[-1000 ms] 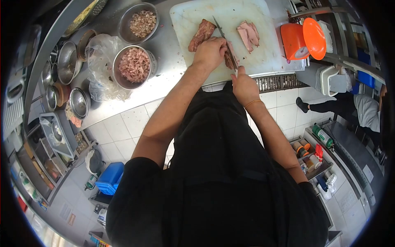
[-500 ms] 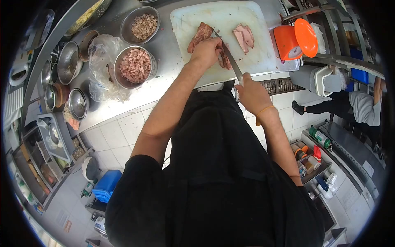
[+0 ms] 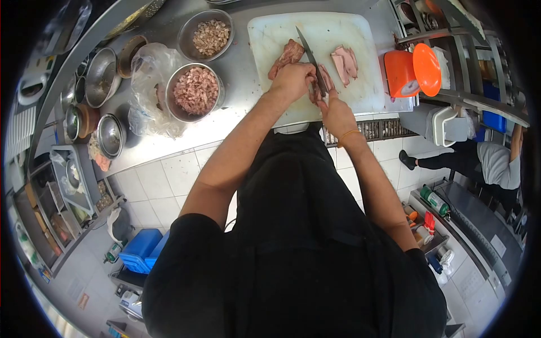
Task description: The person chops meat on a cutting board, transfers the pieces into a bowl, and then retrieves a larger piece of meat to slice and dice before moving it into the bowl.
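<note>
My right hand (image 3: 340, 117) is wrapped round the handle of a long knife (image 3: 310, 56), whose blade points away from me across a white cutting board (image 3: 363, 34). With its fingers closed, my left hand (image 3: 294, 80) grips a piece of reddish-brown cooked meat (image 3: 291, 52) just left of the blade. A strip of meat (image 3: 326, 79) lies against the blade's right side, and more meat shows between my hands. Several pale pink meat slices (image 3: 344, 63) rest together farther right on the board.
Left of the board stand a bowl of diced pink meat (image 3: 195, 93), a bowl of browner cubes (image 3: 212, 37) and a clear plastic bag (image 3: 151, 96). An orange scale (image 3: 401, 73) sits at the board's right. Another person (image 3: 490, 160) is at the far right.
The knife has moved back toward me beside the meat, and my right hand has come nearer my left. A strip now lies right of the blade. The whole view has shifted slightly.
</note>
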`<state>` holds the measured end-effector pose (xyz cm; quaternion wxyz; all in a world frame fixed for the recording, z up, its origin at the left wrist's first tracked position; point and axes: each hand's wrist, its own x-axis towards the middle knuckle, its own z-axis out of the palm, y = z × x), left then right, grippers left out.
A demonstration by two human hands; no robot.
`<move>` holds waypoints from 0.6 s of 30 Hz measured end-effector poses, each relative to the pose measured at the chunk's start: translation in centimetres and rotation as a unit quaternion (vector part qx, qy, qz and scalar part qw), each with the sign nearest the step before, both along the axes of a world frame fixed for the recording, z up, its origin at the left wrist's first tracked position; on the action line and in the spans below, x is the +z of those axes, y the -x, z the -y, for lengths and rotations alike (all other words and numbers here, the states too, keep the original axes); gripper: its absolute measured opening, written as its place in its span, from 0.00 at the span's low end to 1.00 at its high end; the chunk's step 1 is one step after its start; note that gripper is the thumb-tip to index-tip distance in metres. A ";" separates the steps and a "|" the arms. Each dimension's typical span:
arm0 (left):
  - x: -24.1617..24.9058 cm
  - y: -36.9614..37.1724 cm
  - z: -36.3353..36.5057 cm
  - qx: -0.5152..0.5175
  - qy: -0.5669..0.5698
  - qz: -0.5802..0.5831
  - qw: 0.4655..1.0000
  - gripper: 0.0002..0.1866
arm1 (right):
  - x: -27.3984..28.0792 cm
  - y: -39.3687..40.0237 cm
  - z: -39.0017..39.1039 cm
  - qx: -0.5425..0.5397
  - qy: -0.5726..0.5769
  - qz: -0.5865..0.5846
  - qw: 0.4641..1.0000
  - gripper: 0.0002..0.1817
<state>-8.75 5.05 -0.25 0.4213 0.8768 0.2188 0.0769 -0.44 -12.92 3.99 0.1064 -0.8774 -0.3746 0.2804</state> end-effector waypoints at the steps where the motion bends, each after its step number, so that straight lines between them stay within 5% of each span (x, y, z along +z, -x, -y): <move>1: -0.1 0.4 0.2 -0.003 0.012 -0.008 1.000 0.08 | 0.2 -0.1 0.5 0.010 -0.007 -0.009 1.000 0.26; 9: 1.1 0.0 0.2 0.034 -0.002 -0.030 0.999 0.08 | 10.3 1.7 1.7 0.020 0.108 -0.025 0.994 0.20; 18: -0.2 -0.5 0.2 0.027 -0.018 -0.015 0.999 0.08 | 6.0 4.1 3.6 0.011 0.087 0.010 0.996 0.19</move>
